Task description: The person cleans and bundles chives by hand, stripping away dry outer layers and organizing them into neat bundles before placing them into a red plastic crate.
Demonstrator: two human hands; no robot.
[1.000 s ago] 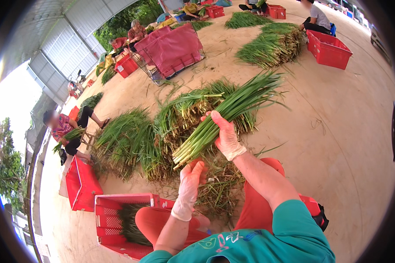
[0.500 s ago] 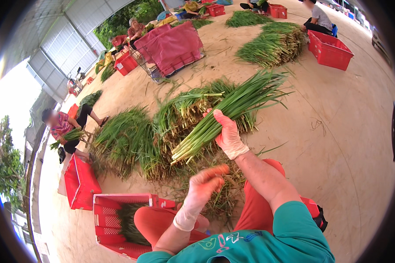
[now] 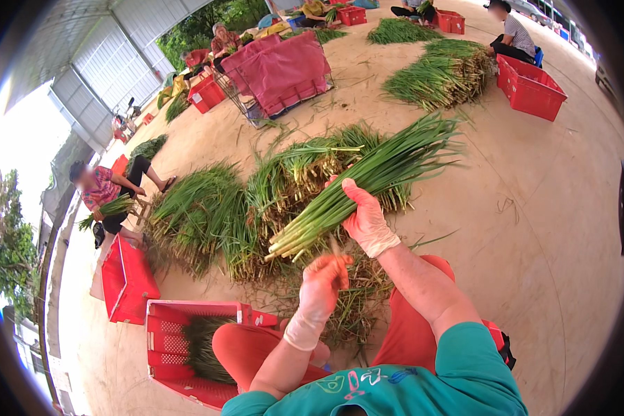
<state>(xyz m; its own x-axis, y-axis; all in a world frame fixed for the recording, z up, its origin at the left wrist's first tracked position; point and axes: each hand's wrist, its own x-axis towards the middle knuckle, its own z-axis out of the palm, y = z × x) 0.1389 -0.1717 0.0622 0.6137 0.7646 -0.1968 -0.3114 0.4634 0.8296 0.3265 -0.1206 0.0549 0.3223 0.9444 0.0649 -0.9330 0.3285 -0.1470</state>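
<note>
My right hand (image 3: 367, 220), in a glove with orange fingers and a white cuff, is closed around a bunch of garlic chives (image 3: 333, 211). Their pale stem ends point down to the left and the long green leaves fan out to the upper right. Just below the stem ends is my left hand (image 3: 323, 281), gloved the same way, its fingers curled together and apart from the bunch. A faint blurred streak shows above those fingers, too smeared to name. Beneath both hands lies a litter of loose leaves and trimmings (image 3: 357, 305) between my knees.
Large heaps of chives (image 3: 197, 215) lie ahead on the concrete floor. A red crate (image 3: 166, 353) with greens inside stands by my left knee, another red crate (image 3: 128, 281) beyond it. A wire cage draped in pink cloth (image 3: 277, 76) stands farther off. Other people sit around with crates.
My left hand has drawn slightly down and its fingers have curled tighter. The bunch in my right hand has hardly moved. The whole view has shifted slightly.
</note>
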